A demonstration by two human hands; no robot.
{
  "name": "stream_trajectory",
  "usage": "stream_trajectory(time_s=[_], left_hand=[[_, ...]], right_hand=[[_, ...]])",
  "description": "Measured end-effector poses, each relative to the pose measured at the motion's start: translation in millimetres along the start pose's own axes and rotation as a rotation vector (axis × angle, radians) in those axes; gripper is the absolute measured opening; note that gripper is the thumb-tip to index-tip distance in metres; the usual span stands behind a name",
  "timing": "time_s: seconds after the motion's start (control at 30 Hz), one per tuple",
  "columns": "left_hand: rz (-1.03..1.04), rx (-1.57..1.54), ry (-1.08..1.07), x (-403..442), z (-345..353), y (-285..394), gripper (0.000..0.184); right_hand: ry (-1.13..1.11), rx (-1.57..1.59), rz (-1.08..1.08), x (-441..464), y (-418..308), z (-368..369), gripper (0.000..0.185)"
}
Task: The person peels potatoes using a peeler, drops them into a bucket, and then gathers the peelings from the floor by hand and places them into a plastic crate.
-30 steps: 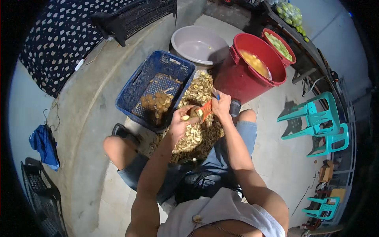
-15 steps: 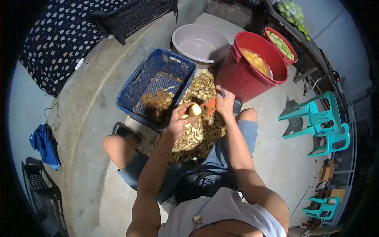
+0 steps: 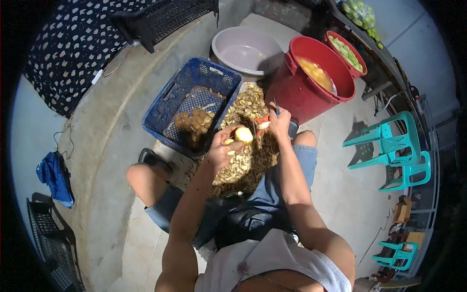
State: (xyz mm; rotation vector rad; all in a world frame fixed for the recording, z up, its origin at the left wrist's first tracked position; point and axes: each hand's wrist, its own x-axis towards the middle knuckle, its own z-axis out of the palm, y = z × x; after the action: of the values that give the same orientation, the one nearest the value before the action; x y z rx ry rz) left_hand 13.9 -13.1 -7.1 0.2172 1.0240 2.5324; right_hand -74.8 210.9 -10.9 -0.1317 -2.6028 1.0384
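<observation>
My left hand (image 3: 222, 148) is closed around a partly peeled potato (image 3: 243, 135), whose pale flesh faces my right hand. Another pale piece shows between the left fingers, too small to name. An orange peeler (image 3: 262, 119) sticks out of my closed right hand (image 3: 280, 123), a short gap from the potato. Something thin with a blue part (image 3: 278, 111) also juts from that fist; I cannot make out what it is. Below both hands spreads a heap of peelings (image 3: 243, 170). Brown unpeeled potatoes (image 3: 193, 124) lie inside the blue crate (image 3: 156, 117) at the left.
Beyond the heap stands a grey basin (image 3: 226, 61). A large red bucket (image 3: 296, 102) holds peeled potatoes in liquid, and a smaller red tub (image 3: 357, 74) behind it has pale green pieces. Green plastic chairs (image 3: 404, 141) stand at right. A low concrete ledge (image 3: 104, 141) curves along the left.
My right hand has drawn slightly away from the potato with the peeler, which is now tilted differently. The potato has turned and shows more pale flesh.
</observation>
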Motion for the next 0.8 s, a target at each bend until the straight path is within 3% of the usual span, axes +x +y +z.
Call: stream_trajectory(time_s=[0.07, 0.1, 0.17, 0.2, 0.3, 0.33, 0.37, 0.47, 0.5, 0.6, 0.73, 0.8], left_hand=[[0.057, 0.083, 0.029, 6, -3, 0, 0.051], [0.103, 0.154, 0.062, 6, -1, -4, 0.051], [0.144, 0.191, 0.048, 6, 1, -6, 0.052], [-0.011, 0.038, 0.023, 2, -1, 2, 0.054], [-0.012, -0.158, 0.027, 4, 2, 3, 0.053], [0.116, 0.047, 0.062, 8, -2, -2, 0.051], [0.240, 0.250, 0.101, 9, -6, -10, 0.050], [0.249, 0.289, 0.038, 9, -6, -16, 0.048], [0.018, 0.019, -0.031, 4, -9, -6, 0.049], [0.021, -0.150, 0.105, 0, 3, 3, 0.048], [0.166, 0.061, 0.090, 6, 0, -9, 0.046], [0.086, -0.062, 0.032, 4, 2, -7, 0.046]], right_hand=[[0.065, 0.245, -0.233, -16, -25, -8, 0.024], [-0.044, -0.031, -0.189, -21, -40, -18, 0.024], [-0.039, -0.110, -0.126, -6, -16, -6, 0.024], [-0.022, -0.180, -0.060, -5, -11, -5, 0.024], [-0.058, -0.020, 0.019, -1, -15, -9, 0.021], [-0.114, 0.039, 0.059, -5, -23, -14, 0.021], [0.000, 0.089, -0.169, -15, -31, -12, 0.021], [-0.057, 0.140, 0.006, -12, -21, 1, 0.022], [0.025, 0.029, -0.056, -6, -16, 5, 0.023], [0.011, 0.156, 0.046, -2, -8, 2, 0.026], [0.062, 0.052, -0.199, -10, -17, 5, 0.025], [0.038, 0.070, -0.071, -9, -8, 2, 0.025]])
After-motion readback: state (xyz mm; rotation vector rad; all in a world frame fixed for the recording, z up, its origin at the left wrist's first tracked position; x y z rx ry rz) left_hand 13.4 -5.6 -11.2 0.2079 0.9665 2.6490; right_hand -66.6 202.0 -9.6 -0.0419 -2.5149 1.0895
